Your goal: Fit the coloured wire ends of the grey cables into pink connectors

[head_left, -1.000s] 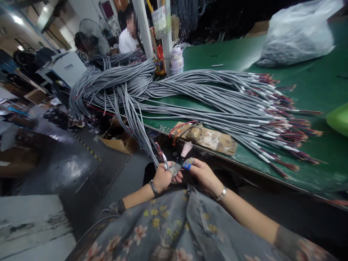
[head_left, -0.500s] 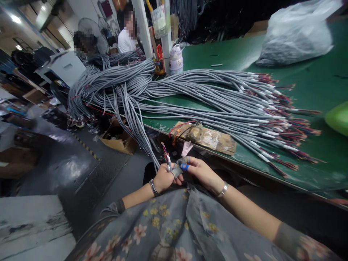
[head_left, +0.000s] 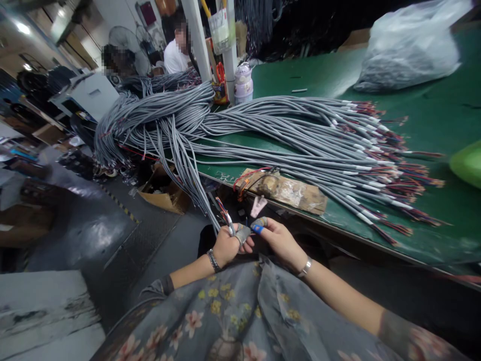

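My left hand (head_left: 227, 246) is closed around the ends of grey cables (head_left: 208, 208), with a worn grey finger cover on its thumb. White sleeves and thin coloured wires (head_left: 222, 206) stick up out of that fist. Just to its right, my right hand (head_left: 282, 243) is pinched, with a grey cover on one finger and a blue band on the thumb. Between the two hands a thin dark line shows, too small to name. A pale pink clip (head_left: 258, 206) hangs at the table's edge beyond my right fingers.
Many grey cables (head_left: 285, 120) lie across the green table (head_left: 319, 75), their stripped ends to the right. A taped cardboard piece (head_left: 296, 193) lies at the near edge. A plastic bag (head_left: 411, 50) and a lilac bottle (head_left: 243, 82) stand farther back. A co-worker (head_left: 175, 55) sits behind.
My right hand has shifted slightly to the right, widening the gap to my left hand. The coloured wires in my left hand now lean more to the left.
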Demonstrator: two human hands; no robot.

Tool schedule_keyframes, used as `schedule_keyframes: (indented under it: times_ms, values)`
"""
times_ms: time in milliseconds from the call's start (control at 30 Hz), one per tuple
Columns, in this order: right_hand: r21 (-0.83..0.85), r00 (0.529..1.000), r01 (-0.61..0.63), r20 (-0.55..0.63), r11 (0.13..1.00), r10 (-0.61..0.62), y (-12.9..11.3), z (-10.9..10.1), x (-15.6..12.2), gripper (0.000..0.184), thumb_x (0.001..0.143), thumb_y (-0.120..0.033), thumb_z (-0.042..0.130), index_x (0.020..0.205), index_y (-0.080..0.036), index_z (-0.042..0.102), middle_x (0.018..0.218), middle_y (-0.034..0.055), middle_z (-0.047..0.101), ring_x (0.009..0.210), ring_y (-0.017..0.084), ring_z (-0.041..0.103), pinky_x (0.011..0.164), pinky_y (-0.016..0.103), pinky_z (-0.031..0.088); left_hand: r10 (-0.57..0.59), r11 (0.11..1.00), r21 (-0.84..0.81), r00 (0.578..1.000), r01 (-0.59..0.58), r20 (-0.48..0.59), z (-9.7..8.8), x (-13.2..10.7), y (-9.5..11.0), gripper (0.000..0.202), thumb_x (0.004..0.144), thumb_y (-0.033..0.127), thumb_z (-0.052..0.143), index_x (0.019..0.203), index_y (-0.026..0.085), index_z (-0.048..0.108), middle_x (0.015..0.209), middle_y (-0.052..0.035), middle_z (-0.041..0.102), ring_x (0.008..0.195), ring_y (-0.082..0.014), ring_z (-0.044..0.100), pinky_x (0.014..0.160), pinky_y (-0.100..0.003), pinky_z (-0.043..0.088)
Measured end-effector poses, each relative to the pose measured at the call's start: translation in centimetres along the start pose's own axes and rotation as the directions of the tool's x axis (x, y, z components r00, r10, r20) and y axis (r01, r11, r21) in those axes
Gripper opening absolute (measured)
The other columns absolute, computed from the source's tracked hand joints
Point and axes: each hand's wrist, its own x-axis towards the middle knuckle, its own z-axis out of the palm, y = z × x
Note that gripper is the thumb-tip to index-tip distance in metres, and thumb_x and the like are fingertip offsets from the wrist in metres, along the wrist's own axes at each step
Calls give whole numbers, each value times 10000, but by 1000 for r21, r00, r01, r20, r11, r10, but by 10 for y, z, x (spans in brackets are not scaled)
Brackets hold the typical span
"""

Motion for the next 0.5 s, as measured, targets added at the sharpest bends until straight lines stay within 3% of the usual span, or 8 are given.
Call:
schedule_keyframes:
  times_ms: [233,500]
  values:
    - [-29,998,-26,58,999,28,-3,-1,0,292,597,-446,755,663,-195,620,595,-21,553,529,109,421,527,267,332,0,999,37,1000,0,24,-2,-1,1,354,736,453,626,548,156,581,468,-19,595,397,-97,550,402,-188,386]
    - [-62,999,20,39,998,-17,-6,1,1,341,556,-483,773,600,-190,603,601,-12,577,580,129,475,596,290,386,5,999,35,999,-6,36,0,-2,1,370,699,488,647,552,158,569,493,-21,607,388,-94,545,388,-184,379]
